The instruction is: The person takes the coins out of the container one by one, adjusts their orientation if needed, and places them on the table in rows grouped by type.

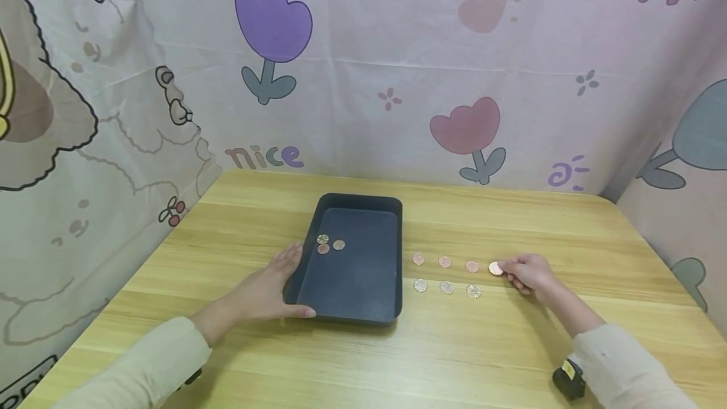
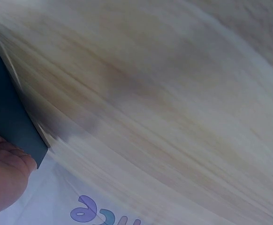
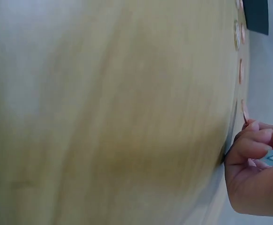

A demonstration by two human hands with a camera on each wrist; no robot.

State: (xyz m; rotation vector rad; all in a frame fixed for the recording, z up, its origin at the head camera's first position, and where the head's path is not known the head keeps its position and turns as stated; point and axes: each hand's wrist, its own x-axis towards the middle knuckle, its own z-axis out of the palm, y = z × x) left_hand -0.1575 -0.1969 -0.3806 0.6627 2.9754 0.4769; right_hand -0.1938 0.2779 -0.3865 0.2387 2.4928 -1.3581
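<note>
My right hand (image 1: 528, 272) pinches a coin (image 1: 496, 268) between thumb and fingertips at the right end of a row of copper-coloured coins. In the right wrist view that coin (image 3: 245, 112) stands tilted, its lower edge at the fingertips. Three copper-coloured coins (image 1: 445, 262) lie left of it, and three paler coins (image 1: 447, 287) form a nearer row. A dark rectangular tray (image 1: 352, 283) stands left of the rows, with three coins (image 1: 323, 248) inside near its left wall. Against the tray's left side and front-left corner rests my left hand (image 1: 267, 286), fingers extended, thumb at the front rim.
The wooden table (image 1: 454, 358) ends at a printed cloth backdrop (image 1: 363, 81) behind and at the left. A small black object with a yellow patch (image 1: 569, 379) is beside the right sleeve.
</note>
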